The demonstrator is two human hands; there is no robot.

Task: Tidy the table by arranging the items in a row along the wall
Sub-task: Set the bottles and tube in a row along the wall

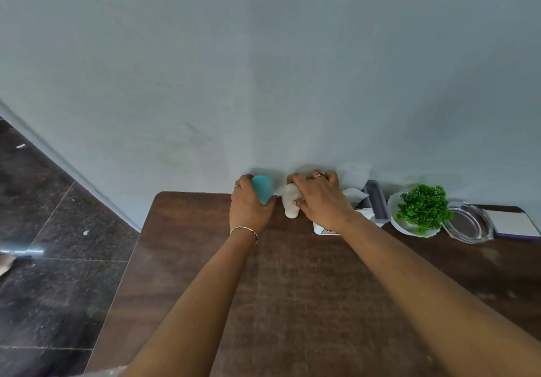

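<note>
My left hand point(248, 205) is wrapped around a teal cup-like item point(262, 189) at the far edge of the brown wooden table point(292, 289), close to the wall. Right beside it, my right hand point(320, 198) grips a white bottle-like item point(291, 204) that touches the table. The two items stand next to each other by the wall. To the right along the wall sit a tissue box point(358, 201) with a grey container point(377, 204), a green plant in a white bowl point(423, 208), a clear glass dish point(468, 224) and a white pad point(515, 223).
A pale wall point(263, 69) runs along the table's far edge. Dark tiled floor point(44, 259) lies to the left of the table. The table's left edge runs diagonally near my left forearm.
</note>
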